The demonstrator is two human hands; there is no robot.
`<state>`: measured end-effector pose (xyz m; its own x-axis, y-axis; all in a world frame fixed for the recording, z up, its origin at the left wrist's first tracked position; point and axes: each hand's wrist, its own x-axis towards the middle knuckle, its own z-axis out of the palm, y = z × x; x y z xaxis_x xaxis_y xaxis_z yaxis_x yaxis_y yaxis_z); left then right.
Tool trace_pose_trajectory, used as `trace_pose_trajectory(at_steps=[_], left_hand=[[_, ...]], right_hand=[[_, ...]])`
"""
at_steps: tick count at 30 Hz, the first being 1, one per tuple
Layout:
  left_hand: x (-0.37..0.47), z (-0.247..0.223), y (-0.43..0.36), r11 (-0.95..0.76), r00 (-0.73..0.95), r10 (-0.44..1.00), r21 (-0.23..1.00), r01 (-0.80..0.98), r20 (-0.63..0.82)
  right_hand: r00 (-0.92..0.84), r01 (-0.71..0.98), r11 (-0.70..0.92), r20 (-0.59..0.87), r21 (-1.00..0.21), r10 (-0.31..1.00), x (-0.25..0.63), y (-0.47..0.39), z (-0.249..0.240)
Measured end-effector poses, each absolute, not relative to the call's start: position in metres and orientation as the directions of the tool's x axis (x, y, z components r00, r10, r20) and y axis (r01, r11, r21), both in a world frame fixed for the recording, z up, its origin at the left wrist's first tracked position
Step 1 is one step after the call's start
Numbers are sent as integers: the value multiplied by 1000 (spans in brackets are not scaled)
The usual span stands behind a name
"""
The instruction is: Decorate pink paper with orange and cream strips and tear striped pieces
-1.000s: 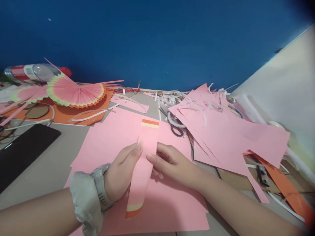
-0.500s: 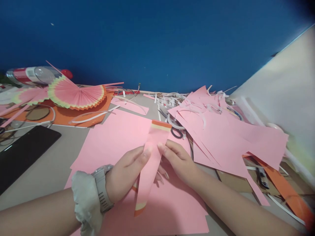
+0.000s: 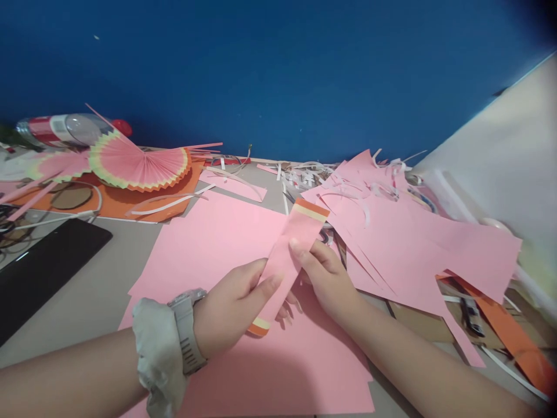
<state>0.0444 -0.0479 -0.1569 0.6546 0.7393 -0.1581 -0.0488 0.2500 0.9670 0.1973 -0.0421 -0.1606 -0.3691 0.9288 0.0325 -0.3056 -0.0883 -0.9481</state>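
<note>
A pink paper strip with cream and orange bands at both ends slants up to the right in front of me. My left hand pinches its lower left side, thumb on top and fingers behind. My right hand grips the upper right part, its thumb pressed on the front face. Some fingertips show below the strip. Under both hands lie large pink sheets on the grey table.
Black phone at left; pleated pink fan on orange paper, with a bottle behind. Paper scraps lie by the blue wall. Cut pink sheets, an orange strip and a dark-and-silver tool are at right.
The strip has tilted further right, its upper end moving right and up and its lower end rising. My right hand has shifted slightly right; the view has moved a little.
</note>
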Motion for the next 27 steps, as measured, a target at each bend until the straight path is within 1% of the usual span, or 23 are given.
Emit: trace_pose_trajectory(at_steps=[4,8,12,14,17,19,21,27], left_hand=[[45,-156,-49,247,642,741,969,16,-200],[45,-156,-48,269,629,738,961,62,-247],[45,-156,-47,243,624,745,967,75,-236],[45,-155,-48,235,624,748,970,68,-225],[45,-156,-48,257,612,758,965,40,-227],[46,-157,-49,280,602,762,960,25,-238],[45,-158,-49,299,600,761,954,17,-248],[45,-158,-47,297,604,760,955,7,-241]], right_hand=[[-313,-279,-16,75,-960,947,197,-42,-157],[-188,-190,9,45,-982,981,200,-43,-159],[-143,-171,7,32,-985,989,201,-43,-161],[-183,-196,-14,22,-981,983,201,-43,-162],[-356,-219,-93,-9,-971,935,200,-42,-162],[-433,-210,-135,-31,-968,901,199,-43,-161],[-445,-190,-143,-45,-971,894,198,-43,-160],[-415,-136,-104,-39,-985,909,197,-45,-158]])
